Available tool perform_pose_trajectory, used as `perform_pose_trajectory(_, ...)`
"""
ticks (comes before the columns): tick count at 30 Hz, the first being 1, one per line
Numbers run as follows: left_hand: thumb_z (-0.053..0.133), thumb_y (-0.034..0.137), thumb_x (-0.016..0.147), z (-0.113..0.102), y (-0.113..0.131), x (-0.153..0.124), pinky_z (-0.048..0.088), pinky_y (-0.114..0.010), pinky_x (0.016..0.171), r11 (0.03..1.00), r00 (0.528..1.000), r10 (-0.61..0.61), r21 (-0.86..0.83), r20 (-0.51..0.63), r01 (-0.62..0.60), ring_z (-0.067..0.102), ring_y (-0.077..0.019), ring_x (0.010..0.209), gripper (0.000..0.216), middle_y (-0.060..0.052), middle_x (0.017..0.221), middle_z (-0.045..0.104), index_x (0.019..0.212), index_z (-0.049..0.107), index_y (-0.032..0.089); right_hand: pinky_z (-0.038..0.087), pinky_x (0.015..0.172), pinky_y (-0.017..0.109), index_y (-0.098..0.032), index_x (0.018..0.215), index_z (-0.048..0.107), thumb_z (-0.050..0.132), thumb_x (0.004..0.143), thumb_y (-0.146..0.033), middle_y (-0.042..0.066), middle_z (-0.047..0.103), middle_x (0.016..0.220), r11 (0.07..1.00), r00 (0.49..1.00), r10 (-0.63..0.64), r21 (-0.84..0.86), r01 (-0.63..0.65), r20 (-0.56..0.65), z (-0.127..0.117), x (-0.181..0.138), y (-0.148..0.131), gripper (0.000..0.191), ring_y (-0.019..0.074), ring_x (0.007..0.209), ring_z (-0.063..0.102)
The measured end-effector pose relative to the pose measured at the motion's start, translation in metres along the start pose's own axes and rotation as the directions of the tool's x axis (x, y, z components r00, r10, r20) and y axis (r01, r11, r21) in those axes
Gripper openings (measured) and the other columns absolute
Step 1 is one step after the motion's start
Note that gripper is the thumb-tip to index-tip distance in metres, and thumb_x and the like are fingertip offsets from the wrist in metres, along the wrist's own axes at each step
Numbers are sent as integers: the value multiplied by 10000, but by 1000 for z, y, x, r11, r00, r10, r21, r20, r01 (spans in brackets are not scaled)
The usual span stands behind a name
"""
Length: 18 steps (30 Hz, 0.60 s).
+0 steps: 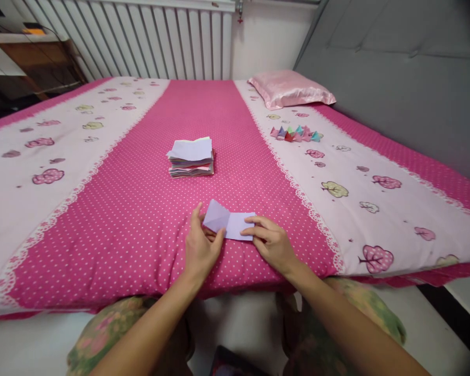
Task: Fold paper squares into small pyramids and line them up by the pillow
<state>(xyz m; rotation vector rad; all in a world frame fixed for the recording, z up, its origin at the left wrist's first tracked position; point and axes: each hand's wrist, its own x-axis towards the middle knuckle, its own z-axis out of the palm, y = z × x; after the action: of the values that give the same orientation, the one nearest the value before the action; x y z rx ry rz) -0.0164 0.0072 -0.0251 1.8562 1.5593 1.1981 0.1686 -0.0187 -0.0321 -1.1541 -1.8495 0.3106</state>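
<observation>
Between my hands is a lavender sheet of origami paper (238, 225), partly folded, held just above the pink bedspread near the bed's front edge. Its left part stands up as a pointed flap; the right part is a flat rectangle. My left hand (202, 245) grips the left end, thumb in front and fingers partly hidden behind. My right hand (272, 241) pinches the right end, with fingers on its face. Beyond the hands lies a stack of coloured paper (191, 156), topped by a pale lavender sheet.
Several small folded paper pieces (296, 134) in mixed colours sit in a cluster at the right. Behind them is a pink satin pillow (292, 89) by the grey headboard (399, 83). A white radiator (160, 42) stands past the bed's far edge.
</observation>
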Motion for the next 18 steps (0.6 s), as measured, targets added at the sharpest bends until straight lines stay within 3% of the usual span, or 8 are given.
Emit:
perform_pose_trajectory(2, 632, 264, 740, -3, -2, 1, 487, -417, 831, 974, 975, 173, 172, -138, -149, 587, -256, 992, 741, -179, 1265, 480, 1362, 243, 165, 497, 816, 333, -232, 885, 709, 486, 784, -31, 63, 640, 1007, 999, 1000, -19, -47, 19, 3, -5, 1, 3, 317, 189, 935, 581)
perform_pose_trajectory(4, 627, 256, 753, -5, -4, 1, 394, -474, 964, 897, 918, 357, 338, -173, -285, 425, -314, 1217, 683, -195, 1365, 385, 1346, 305, 156, 501, 776, 326, -229, 875, 711, 504, 787, -48, 51, 663, 963, 994, 999, -32, -108, 33, 4, -9, 1, 5, 289, 189, 898, 573)
perform_pose_trajectory(7, 529, 174, 826, -6, -8, -1, 388, -440, 984, 741, 817, 577, 405, 23, -535, 430, -277, 1229, 383, -150, 1294, 501, 1208, 501, 168, 487, 729, 333, -230, 845, 717, 534, 787, -77, 31, 687, 902, 974, 997, -66, -217, 71, 30, -14, -1, 3, 246, 195, 840, 546)
perform_pose_trajectory(10, 429, 90, 858, 0, -8, -13, 410, -392, 978, 631, 705, 665, 320, 246, -707, 552, -211, 1104, 276, -90, 1102, 650, 1057, 606, 164, 462, 736, 362, -231, 841, 717, 555, 786, -111, 21, 698, 877, 944, 992, -110, -306, 124, 63, -15, -3, 2, 209, 206, 820, 526)
perform_pose_trajectory(12, 437, 139, 868, 3, -5, -23, 387, -414, 1004, 645, 734, 620, 354, 276, -678, 562, -218, 1095, 274, -104, 1117, 647, 1089, 599, 136, 451, 744, 374, -227, 852, 713, 559, 785, -123, 19, 700, 878, 930, 989, -123, -340, 143, 80, -16, -4, 2, 198, 213, 831, 524)
perform_pose_trajectory(15, 465, 310, 869, 5, 0, -38, 336, -458, 1037, 666, 797, 491, 438, 351, -604, 430, -280, 1240, 455, -168, 1304, 505, 1260, 480, 78, 446, 789, 385, -226, 901, 702, 548, 783, -125, 17, 697, 944, 924, 989, -102, -359, 133, 104, -18, -4, 2, 219, 223, 892, 529)
perform_pose_trajectory(18, 442, 404, 865, 3, 1, -44, 302, -466, 1052, 633, 794, 434, 483, 425, -605, 326, -302, 1307, 587, -183, 1392, 389, 1337, 383, 59, 396, 937, 411, -229, 1110, 627, 500, 789, -92, 6, 619, 1185, 919, 974, -83, -363, 157, 211, -18, -2, 3, 372, 238, 1116, 475)
